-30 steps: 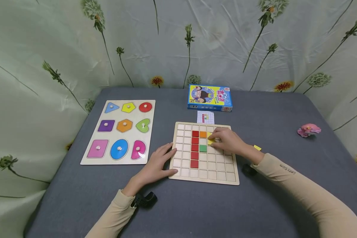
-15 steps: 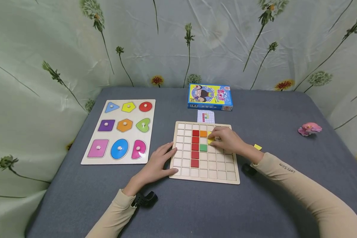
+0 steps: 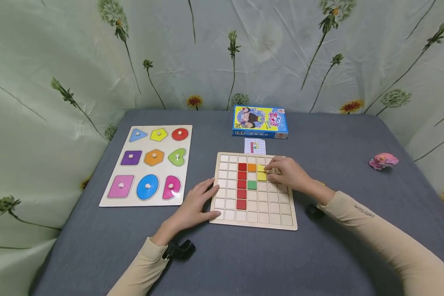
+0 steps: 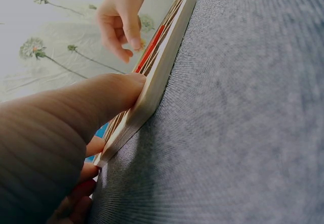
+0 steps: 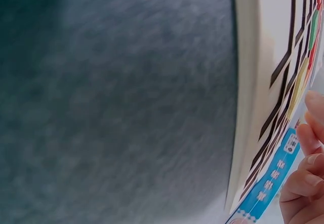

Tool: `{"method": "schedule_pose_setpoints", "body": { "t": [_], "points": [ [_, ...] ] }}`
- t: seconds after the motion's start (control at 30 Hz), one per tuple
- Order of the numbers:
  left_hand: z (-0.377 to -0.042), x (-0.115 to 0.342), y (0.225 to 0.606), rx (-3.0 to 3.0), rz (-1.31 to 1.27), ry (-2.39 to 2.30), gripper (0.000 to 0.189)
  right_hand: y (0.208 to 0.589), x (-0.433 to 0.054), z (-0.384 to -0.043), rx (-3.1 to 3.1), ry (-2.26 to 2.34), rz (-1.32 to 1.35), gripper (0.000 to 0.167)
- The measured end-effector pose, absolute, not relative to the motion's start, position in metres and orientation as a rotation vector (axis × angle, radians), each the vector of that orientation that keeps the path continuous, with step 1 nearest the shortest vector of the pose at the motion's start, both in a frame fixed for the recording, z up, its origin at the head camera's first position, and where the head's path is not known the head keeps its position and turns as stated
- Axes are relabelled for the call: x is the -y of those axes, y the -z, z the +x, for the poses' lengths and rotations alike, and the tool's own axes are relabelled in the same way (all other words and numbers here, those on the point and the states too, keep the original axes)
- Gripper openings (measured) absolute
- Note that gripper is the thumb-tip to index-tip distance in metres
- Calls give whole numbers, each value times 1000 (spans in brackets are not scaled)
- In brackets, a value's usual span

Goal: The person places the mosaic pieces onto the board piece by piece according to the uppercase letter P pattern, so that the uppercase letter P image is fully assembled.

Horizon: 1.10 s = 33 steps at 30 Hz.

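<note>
A light wooden grid board (image 3: 274,207) lies in front of me in the head view. My left hand (image 3: 193,207) rests along its left edge, fingers extended; the left wrist view shows the thumb (image 4: 109,95) on the board's rim. My right hand (image 3: 290,174) is over the board's upper right, fingertips just right of two yellow tiles (image 3: 261,176). Nothing shows between its thumb and index finger in the left wrist view. A column of red tiles (image 3: 241,184), an orange tile (image 3: 251,167) and a green tile (image 3: 251,185) also sit in the grid.
A small pattern card (image 3: 255,145) lies behind the board, before a blue and yellow box (image 3: 260,122). A shape puzzle (image 3: 146,172) with knobbed pieces stands left. A pink object (image 3: 383,161) lies far right. Beyond my right wrist, another yellow piece (image 3: 321,183) barely shows.
My right hand has let go of the yellow tiles and moved slightly right, uncovering them both. The left hand has stayed at the board's edge.
</note>
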<state>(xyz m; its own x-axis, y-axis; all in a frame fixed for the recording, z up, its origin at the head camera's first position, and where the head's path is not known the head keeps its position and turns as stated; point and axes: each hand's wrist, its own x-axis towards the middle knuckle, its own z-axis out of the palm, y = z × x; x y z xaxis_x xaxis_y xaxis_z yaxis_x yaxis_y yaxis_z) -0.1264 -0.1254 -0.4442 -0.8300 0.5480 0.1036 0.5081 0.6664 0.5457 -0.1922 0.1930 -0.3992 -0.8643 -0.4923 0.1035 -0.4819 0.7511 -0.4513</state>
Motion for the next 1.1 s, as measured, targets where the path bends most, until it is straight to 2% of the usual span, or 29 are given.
{"method": "schedule_pose_setpoints", "body": {
  "t": [1.1],
  "points": [
    [-126, 126, 443, -2791, 885, -909, 73, 407, -265, -173, -3099, 686, -797, 17]
  ]
}}
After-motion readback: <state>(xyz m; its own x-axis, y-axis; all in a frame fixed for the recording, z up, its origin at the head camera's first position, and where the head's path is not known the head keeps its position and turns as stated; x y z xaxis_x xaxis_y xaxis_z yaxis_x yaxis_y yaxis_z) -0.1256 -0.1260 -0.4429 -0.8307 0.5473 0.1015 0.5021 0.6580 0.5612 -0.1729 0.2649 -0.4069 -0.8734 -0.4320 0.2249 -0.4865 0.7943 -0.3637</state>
